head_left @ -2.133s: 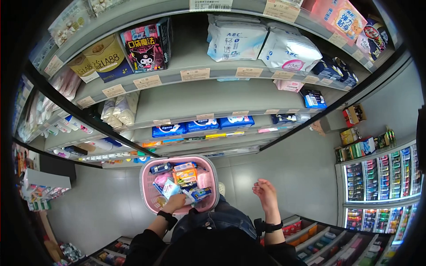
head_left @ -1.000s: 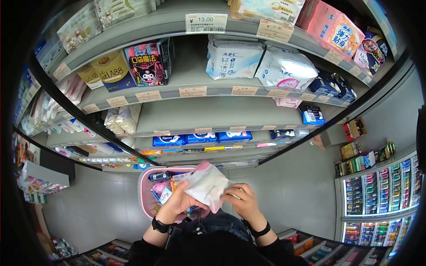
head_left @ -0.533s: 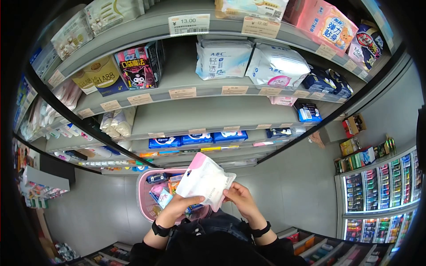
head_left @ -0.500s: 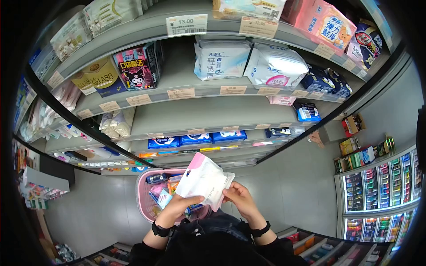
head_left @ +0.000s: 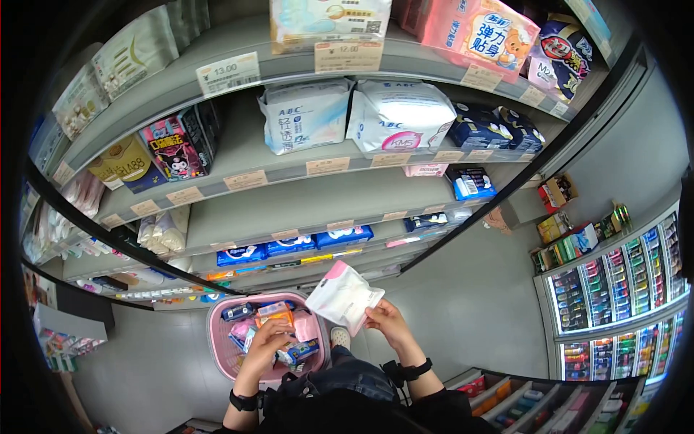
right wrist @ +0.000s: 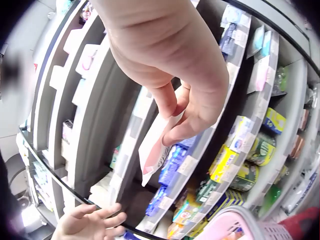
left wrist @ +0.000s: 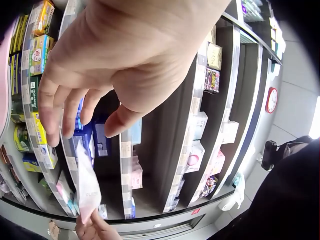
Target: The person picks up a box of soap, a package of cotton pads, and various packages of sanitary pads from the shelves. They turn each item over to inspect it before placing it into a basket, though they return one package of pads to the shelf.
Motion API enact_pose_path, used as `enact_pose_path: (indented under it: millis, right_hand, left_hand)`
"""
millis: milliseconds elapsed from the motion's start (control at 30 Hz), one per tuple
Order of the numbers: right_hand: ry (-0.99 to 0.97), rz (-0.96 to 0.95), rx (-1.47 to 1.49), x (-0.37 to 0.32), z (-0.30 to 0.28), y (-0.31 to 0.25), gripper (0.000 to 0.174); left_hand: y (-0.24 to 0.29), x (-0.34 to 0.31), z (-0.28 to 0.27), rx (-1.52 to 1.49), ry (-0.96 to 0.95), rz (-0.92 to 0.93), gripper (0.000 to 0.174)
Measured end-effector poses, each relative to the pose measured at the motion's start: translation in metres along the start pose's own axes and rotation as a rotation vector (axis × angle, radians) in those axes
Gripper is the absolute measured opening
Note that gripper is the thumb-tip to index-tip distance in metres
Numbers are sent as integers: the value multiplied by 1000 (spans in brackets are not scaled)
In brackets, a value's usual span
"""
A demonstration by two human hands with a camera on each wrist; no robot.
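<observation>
A white pouch [head_left: 345,295] with a pink top edge is pinched at its right side by my right hand [head_left: 390,324]. In the right wrist view the thumb and fingers grip the rim of this pouch [right wrist: 156,142], seen nearly edge-on. My left hand [head_left: 266,346] hovers over the pink basket [head_left: 214,338], fingers loosely bent. Nothing lies in the left palm in the left wrist view, where the hand [left wrist: 120,65] has spread fingers. Inside the basket are an orange pack [head_left: 277,312], a dark blue pack [head_left: 238,312], a blue-and-white pack [head_left: 302,351] and pink packs.
Store shelves rise in front, holding ABC pad packs [head_left: 307,119], a pink pack [head_left: 483,36], a black-and-pink box [head_left: 172,150] and blue packs [head_left: 289,244]. At right stands a lit drinks cooler [head_left: 614,282]. Another product rack [head_left: 535,405] is behind at lower right.
My left hand lifted the white pouch out of the basket, and both hands held it. Now the left hand has let go and moved back over the basket; the view has turned right.
</observation>
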State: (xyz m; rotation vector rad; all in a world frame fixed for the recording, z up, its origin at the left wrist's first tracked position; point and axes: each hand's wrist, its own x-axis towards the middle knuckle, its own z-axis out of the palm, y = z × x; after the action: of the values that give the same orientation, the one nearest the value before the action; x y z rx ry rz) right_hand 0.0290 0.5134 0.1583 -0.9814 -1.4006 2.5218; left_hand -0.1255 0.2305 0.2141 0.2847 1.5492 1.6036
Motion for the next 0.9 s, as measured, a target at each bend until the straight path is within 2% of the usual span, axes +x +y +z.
enact_pose_path:
  millis: [33, 133, 333, 467, 533, 600, 733, 833, 900]
  right_hand:
    - [60, 20, 23, 8, -12, 7, 22]
    - [176, 55, 78, 35, -54, 34, 15]
    - [323, 22, 167, 80, -108, 48, 18]
    - [336, -86, 263, 117, -129, 29, 17]
    - [337, -81, 245, 141, -139, 18, 16]
    - [424, -110, 249, 172, -149, 9, 16]
    - [451, -84, 254, 219, -165, -12, 16]
    - [588, 32, 255, 248, -176, -21, 20]
    - [611, 54, 272, 261, -181, -20, 21]
  left_hand:
    - [-2, -2, 0, -1, 21, 5, 30]
    - [-7, -5, -4, 21, 26, -2, 27]
    - [1, -9, 1, 12, 117, 1, 27]
    - [-2, -12, 1, -14, 171, -14, 28]
    - [-4, -14, -1, -17, 189, -16, 29]
    - [-4, -14, 0, -22, 202, -19, 29]
    - [-4, -18, 0, -25, 267, -38, 30]
    - [-5, -22, -3, -31, 304, -48, 29]
    - [-6, -26, -5, -41, 333, -53, 29]
